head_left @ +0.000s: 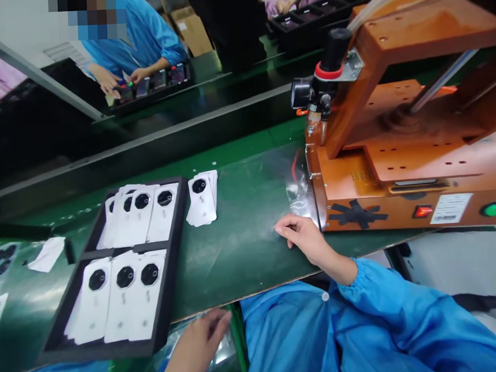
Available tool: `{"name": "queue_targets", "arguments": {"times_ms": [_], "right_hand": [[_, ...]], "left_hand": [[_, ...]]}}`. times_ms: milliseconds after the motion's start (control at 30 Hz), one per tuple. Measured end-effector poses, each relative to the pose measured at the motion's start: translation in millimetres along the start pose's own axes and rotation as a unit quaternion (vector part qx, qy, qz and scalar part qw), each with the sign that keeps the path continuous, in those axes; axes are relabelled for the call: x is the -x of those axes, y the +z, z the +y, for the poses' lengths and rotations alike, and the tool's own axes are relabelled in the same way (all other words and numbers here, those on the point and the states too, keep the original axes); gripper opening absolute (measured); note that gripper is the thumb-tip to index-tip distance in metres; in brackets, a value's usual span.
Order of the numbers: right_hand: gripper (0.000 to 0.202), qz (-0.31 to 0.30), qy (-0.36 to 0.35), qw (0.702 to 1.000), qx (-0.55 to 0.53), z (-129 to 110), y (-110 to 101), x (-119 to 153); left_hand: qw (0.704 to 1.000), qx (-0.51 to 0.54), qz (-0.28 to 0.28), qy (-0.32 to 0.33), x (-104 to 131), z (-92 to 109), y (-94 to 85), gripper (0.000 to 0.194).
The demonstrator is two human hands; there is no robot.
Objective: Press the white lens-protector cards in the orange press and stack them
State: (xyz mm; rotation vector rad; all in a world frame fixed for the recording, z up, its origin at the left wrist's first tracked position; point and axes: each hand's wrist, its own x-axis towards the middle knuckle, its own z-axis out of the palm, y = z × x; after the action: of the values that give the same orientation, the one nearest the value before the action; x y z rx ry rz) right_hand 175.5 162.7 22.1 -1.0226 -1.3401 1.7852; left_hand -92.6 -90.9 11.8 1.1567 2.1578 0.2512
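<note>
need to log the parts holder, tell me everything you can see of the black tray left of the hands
The black tray is a shallow, matte rectangular frame, foam-like by its look, split by a crossbar into two compartments. It lies flat on the green table. Each compartment holds overlapping white phone back covers with black round camera cutouts. No hand touches it; the left hand is nearest, below its corner.

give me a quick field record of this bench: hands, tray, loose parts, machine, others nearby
right hand: resting on the green table, fingertips at a clear plastic sheet, holding nothing
left hand: below the table edge, on a clear plastic bag
black tray: two compartments, overlapping white phone back covers in each
loose stack of covers: on the table, right of the tray
orange machine: right of the hand, red switch, green button
co-worker's hands: across the belt at another tray
</note>
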Motion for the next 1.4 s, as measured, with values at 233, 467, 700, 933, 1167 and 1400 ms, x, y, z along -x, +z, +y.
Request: {"name": "queue_targets", "arguments": {"times_ms": [233, 467, 700, 933, 1167, 1400], "right_hand": [[0.028, 0.025, -0.088, 0.992, 0.083, 10.0, 5.4, 6.7], [0.017, 0.033, -0.099, 0.99, 0.096, 12.0, 5.2, 7.8], [0.011, 0.014, -0.117, 0.988, 0.1, 12.3, 4.4, 8.2], [0.016, -0.007, -0.153, 0.986, 0.066, 9.7, 1.9, 10.3], [0.014, 0.063, -0.142, 0.98, 0.124, -10.9, 6.5, -1.4], [0.012, 0.09, -0.146, 0.95, 0.262, -20.0, 10.3, -40.7]], "left_hand": [[0.956, -0.192, 0.223, 0.007, -143.7, 125.2, -94.8, 0.065], [0.942, -0.206, 0.252, -0.087, -198.6, 139.5, -106.6, 0.075], [0.939, -0.146, 0.299, -0.087, -185.8, 124.4, -116.2, 0.037], [0.933, -0.019, 0.361, 0.003, -144.4, 125.1, -98.4, 0.06], [0.961, 0.121, 0.206, 0.137, -52.1, 144.0, 29.8, 0.045], [0.942, -0.118, 0.249, 0.189, -35.2, 142.1, 47.1, 0.071]]}}
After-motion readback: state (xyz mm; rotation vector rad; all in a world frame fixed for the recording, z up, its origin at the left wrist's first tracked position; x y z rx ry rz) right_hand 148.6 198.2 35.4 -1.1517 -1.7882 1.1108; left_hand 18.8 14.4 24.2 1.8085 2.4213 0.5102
